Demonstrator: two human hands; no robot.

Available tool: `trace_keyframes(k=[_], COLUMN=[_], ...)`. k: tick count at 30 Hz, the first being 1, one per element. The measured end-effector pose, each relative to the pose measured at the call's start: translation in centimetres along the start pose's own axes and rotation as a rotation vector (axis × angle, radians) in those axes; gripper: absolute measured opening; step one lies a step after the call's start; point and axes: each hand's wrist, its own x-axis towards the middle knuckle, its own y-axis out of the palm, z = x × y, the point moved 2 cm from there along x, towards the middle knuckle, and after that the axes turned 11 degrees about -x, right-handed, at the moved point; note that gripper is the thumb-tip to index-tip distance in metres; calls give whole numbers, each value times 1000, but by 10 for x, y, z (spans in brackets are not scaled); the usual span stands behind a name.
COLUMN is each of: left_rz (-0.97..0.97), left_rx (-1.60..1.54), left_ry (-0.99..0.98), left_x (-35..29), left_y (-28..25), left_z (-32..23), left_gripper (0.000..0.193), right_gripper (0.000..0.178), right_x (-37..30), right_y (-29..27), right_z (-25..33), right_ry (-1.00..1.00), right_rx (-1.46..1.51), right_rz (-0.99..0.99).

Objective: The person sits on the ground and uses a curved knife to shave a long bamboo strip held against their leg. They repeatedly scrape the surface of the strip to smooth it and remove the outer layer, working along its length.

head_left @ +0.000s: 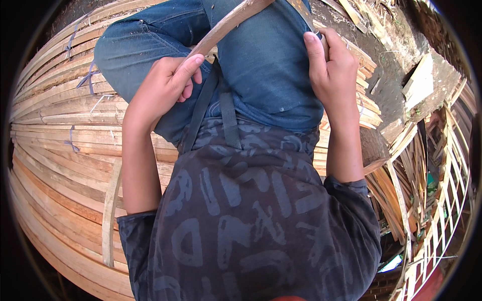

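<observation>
My left hand (163, 88) is closed around the lower end of a wooden strip (228, 25), its thumb lying along the top. The strip slants up to the right across my knees, and its far part leaves the picture at the top. Fingers wrapped and thumb raised along the handle, my right hand (335, 67) grips a knife (302, 14). The blade points up and left toward the strip; its tip is out of view. Whether blade and strip touch cannot be seen. Both hands are above my jeans (266, 65).
Bundles of long wooden slats (60, 133) lie under and left of me, some bound with purple ties (72, 139). On the right stand a wooden block (374, 148), thin split strips (394, 200) and a pale lattice (444, 200). Wood scraps (422, 80) lie on dark soil.
</observation>
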Motion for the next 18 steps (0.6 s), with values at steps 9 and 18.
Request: trace_keyframes(k=[9,18], left_rz=[-97,-163], left_rx=[191,275], left_ry=[133,191], left_x=[-11,-28], left_y=[14,14], left_z=[-1,-11], left_gripper=[52,42], right_gripper=[29,37], right_x=[11,34], right_y=[4,-23], right_z=[-4,-51], right_ry=[-184,41], right_rx=[-380,-443], right_rz=[-123,-97])
